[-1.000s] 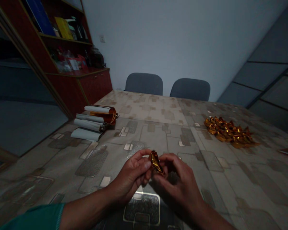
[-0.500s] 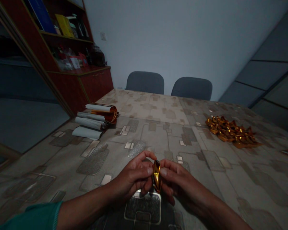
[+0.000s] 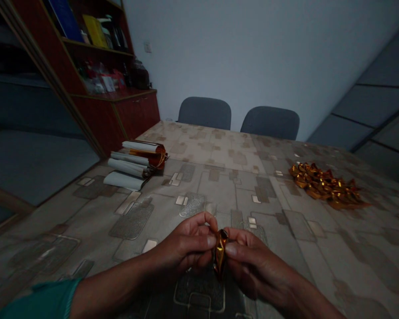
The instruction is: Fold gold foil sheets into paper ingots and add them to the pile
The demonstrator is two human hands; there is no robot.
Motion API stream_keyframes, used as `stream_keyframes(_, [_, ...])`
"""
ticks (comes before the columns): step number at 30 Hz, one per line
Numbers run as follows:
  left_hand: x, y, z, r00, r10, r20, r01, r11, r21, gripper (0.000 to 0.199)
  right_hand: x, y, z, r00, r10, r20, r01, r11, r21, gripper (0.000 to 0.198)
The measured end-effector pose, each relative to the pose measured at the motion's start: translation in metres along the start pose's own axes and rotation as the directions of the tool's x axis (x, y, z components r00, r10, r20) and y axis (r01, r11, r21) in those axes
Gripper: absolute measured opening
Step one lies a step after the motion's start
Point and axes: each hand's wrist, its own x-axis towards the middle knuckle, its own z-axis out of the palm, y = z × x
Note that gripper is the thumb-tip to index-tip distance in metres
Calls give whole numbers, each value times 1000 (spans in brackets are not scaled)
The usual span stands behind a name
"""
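Between my two hands, near the table's front edge, is a small folded gold foil paper ingot, its long side pointing toward me. My left hand pinches its left side with thumb and fingers. On the other side, my right hand presses it with the thumb, its fingers curled behind. The lower fingers of both hands are partly in shadow. Far to the right lies a cluster of similar shiny gold foil ingots.
Folded stacks of gold-and-white paper lie at the left of the patterned table. Two grey chairs stand at its far side. A red wooden cabinet with filled shelves is at the back left.
The foil ingot has tilted slightly and its middle looks more pinched in, with my right thumb now pressed on it. The whole view has shifted a little.
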Motion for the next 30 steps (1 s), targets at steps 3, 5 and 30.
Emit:
stream_keyframes(3, [-1,0,1,999,-3,45,2,1000,23,35,1,1,0,999,-6,33,5,1000,20,32])
stream_keyframes(5, [-1,0,2,999,11,40,-13,999,41,40,1,1,0,999,-18,30,17,999,28,32])
stream_keyframes(30, [8,-10,-1,997,52,-65,-44,992,117,44,7,-1,12,999,-36,37,29,987,157,31])
